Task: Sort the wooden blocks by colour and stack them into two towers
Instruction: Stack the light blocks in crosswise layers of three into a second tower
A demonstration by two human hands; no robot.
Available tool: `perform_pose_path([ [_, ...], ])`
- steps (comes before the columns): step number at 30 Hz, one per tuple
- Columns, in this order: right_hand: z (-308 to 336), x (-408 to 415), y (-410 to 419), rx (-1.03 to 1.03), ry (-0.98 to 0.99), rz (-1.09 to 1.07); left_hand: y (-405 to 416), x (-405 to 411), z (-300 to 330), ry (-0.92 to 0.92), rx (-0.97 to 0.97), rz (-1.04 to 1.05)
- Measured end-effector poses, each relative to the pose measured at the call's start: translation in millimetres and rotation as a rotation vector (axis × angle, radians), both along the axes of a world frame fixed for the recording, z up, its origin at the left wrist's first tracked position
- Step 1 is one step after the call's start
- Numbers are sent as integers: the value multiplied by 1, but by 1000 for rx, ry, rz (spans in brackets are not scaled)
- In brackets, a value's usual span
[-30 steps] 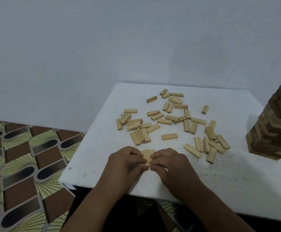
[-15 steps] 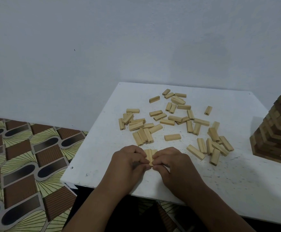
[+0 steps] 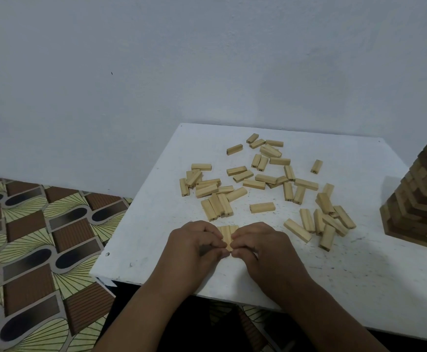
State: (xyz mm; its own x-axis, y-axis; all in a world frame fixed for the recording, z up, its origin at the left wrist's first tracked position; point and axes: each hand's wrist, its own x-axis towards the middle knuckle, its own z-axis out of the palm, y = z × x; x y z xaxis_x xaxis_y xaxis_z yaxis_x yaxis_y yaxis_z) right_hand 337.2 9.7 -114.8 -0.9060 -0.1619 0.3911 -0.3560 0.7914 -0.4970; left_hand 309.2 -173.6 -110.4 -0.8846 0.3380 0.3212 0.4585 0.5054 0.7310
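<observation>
Blocks (image 3: 228, 235) lie side by side on the tabletop (image 3: 359, 270), pinched between our left hand (image 3: 194, 246) and right hand (image 3: 260, 247); beyond both hands loose pale blocks (image 3: 262, 207) scatter, and the tower (image 3: 421, 199) stands far right of them

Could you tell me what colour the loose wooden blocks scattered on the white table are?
Pale, light tan wood: the loose rectangular wooden blocks, in the head view.

Pale blocks (image 3: 262, 207), white table (image 3: 359, 262)

Tower (image 3: 420, 199) cropped at right edge
</observation>
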Motion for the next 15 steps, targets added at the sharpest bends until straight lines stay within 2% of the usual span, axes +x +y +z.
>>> perform_pose_path([
  [5,3,2,2,-21,-45,24,-2,2,3,-21,1,-6],
  [9,12,3,9,-96,-124,24,-5,5,10,-22,149,44],
  [12,20,0,11,-132,-83,-32,-8,1,13,17,158,135],
  [15,25,-10,6,-140,-17,-54,-10,-9,14,-32,118,245],
])
